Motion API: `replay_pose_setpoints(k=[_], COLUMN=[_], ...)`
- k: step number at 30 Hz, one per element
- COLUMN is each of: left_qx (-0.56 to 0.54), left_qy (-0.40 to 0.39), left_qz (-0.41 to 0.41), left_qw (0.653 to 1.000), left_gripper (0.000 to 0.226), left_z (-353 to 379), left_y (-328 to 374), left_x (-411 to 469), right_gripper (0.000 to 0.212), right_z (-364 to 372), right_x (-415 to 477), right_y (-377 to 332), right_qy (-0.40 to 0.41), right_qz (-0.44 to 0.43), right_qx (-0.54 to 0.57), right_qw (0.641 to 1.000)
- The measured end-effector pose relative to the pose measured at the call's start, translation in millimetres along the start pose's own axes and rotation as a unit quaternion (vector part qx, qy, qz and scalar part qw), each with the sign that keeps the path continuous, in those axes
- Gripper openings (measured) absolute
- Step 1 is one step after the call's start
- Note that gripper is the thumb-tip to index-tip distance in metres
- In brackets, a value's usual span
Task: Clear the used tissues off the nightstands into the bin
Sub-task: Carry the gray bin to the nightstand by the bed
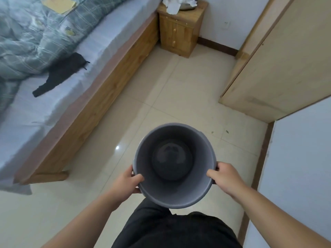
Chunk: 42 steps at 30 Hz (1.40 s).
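I hold a round grey bin [174, 196] in front of my body, its inside bare. My left hand [129, 181] grips its left rim, thumb over the edge. My right hand [222, 175] grips the right rim the same way. Far ahead, a wooden nightstand [180, 29] stands at the head of the bed. Crumpled white tissues [176, 4] are piled on its top, one hanging over the front edge. A grey object sits among them, mostly hidden.
A bed [59, 72] with a wooden frame, a blue-green quilt and a black cloth [61, 74] runs along the left. A light wooden wardrobe [279, 65] stands on the right. A white wall [300, 167] juts out at near right. Beige tiled floor [170, 90] lies between.
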State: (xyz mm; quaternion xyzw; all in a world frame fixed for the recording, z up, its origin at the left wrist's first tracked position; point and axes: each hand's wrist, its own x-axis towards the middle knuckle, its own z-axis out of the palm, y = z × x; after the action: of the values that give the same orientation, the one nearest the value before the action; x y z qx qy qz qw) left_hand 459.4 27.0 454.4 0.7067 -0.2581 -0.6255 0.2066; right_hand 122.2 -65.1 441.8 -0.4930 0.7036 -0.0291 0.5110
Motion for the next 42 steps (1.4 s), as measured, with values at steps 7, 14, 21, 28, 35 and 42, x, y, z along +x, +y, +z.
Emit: replay_pose_setpoints(k=[7,14,21,28,35,42], left_qx=[0.012,0.033,0.037,0.005,-0.008,0.049], left_qy=[0.004,-0.014,0.009,0.009,0.0,-0.052], left_qz=[-0.004,-0.004,-0.012,0.007,0.009,0.019], left_qw=[1.0,0.999,0.999,1.0,1.0,0.997], left_gripper=[0.033,0.035,0.032,0.035,0.031,0.026], left_z=[-61,-78,-81,-110,-156,-229], left_y=[68,164,281,395,490,609], left_x=[54,131,214,289,400,499], right_gripper=[0.02,0.024,0.02,0.013,0.009,0.024], right_z=[-8,-43,-103,-167,-193,-212], right_x=[54,138,247,332,440,524], right_y=[-86,-139,-209,-309,-410,-508], right_qy=[0.016,0.006,-0.007,0.006,0.016,0.03], right_qz=[0.001,0.014,0.007,-0.019,0.003,0.028], right_qx=[-0.018,-0.004,0.019,0.024,0.047,0.109], right_qw=[1.0,1.0,1.0,0.999,0.999,0.993])
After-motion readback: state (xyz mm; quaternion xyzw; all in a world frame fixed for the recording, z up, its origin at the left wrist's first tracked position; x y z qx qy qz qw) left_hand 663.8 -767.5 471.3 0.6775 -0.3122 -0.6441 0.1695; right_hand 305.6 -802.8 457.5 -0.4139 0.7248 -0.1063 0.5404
